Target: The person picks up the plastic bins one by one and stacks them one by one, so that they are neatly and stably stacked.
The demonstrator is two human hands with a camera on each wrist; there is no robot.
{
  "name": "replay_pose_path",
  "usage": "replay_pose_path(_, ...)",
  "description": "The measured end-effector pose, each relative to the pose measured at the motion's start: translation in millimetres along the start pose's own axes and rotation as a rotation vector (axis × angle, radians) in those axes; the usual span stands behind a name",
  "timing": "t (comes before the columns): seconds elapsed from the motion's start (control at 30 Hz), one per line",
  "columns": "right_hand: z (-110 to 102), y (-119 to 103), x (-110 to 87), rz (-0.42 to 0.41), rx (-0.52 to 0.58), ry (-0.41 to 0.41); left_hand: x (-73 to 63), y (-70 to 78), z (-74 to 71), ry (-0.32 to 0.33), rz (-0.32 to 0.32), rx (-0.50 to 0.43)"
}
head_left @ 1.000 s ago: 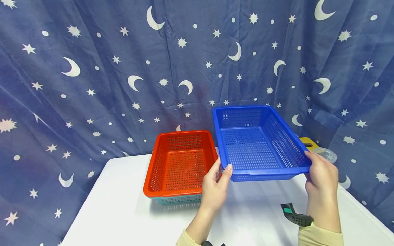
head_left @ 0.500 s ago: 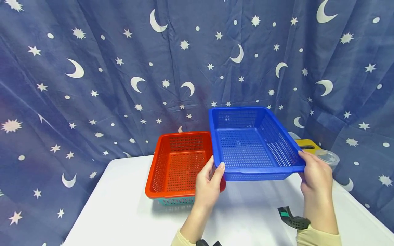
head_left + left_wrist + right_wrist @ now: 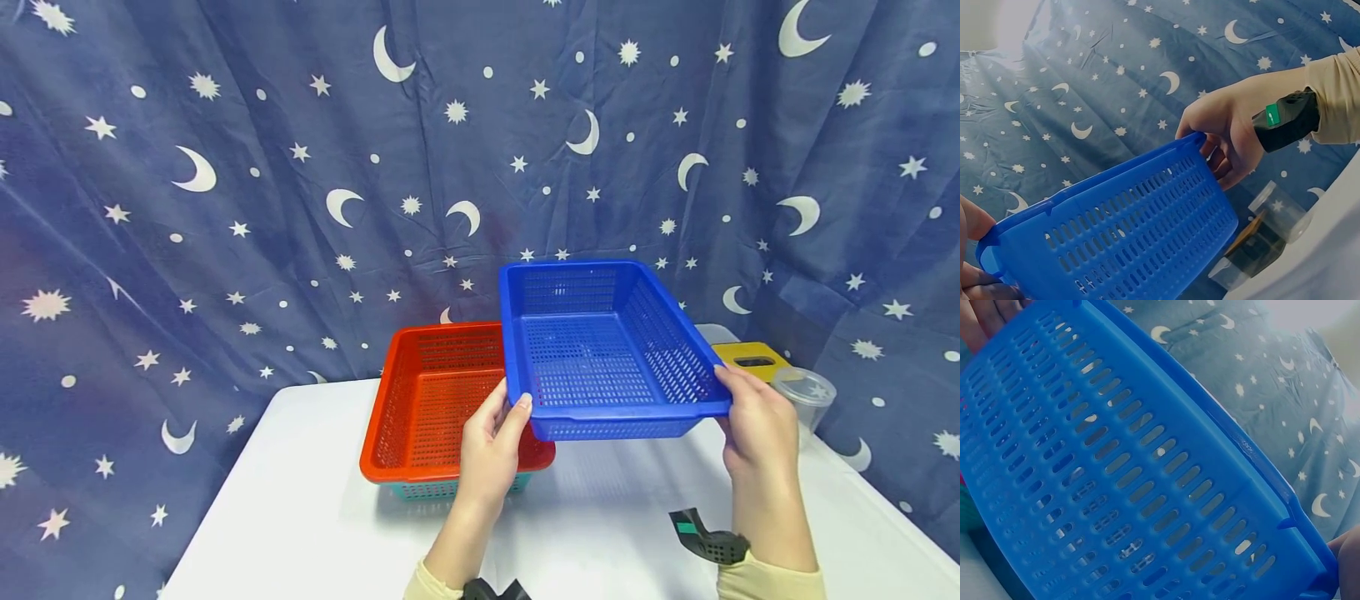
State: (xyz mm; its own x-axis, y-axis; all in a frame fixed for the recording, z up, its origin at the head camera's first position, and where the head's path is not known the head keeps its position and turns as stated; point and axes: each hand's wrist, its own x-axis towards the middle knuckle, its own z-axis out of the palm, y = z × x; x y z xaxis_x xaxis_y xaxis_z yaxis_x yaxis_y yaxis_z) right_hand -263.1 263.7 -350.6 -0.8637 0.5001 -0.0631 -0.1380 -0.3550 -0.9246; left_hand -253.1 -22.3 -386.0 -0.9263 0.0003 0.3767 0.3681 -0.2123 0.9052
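Both hands hold a blue plastic basket (image 3: 592, 367) by its near corners, raised over the white table and tilted toward the head camera. My left hand (image 3: 487, 450) pinches the near left corner, thumb over the rim and fingers beneath. At the near right corner my right hand (image 3: 761, 425) grips the rim. Nothing lies inside the basket. A red basket (image 3: 442, 417) stands to the left, nested in a teal basket (image 3: 423, 489); the blue basket overlaps its right part in the head view. The slotted side wall (image 3: 1122, 225) fills much of the left wrist view.
Behind the right hand stand a yellow-topped box (image 3: 750, 358) and a clear plastic tub (image 3: 806, 396) near the right edge of the white table (image 3: 300, 500). A dark blue curtain (image 3: 300, 208) with moons and stars hangs along the back.
Both hands have carried the blue basket a little to the left, so it covers more of the red basket. More of the yellow-topped box and the clear tub now shows.
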Motion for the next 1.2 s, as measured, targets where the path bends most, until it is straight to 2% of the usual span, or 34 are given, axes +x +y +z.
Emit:
replay_pose_path(0.43,10,-1,-3.8,-0.035,0.009,-0.007,2.1,7.5,-10.3,0.01,-0.027,-0.006)
replay_pose_path(0.67,14,3,-7.6,-0.046,-0.041,-0.037,0.9,9.9,-16.7,0.024,-0.036,0.021)
replay_pose_path(0.87,17,5,-10.6,-0.068,-0.079,-0.063,2.4,11.2,-23.1,0.018,-0.036,-0.001)
replay_pose_path(1.03,23,6,-16.1,-0.075,-0.154,-0.085,3.7,16.0,-31.6,0.03,-0.047,-0.023)
replay_pose_path(1.2,29,10,-20.2,-0.113,-0.18,-0.113,4.5,21.3,-41.4,0.031,-0.054,-0.015)
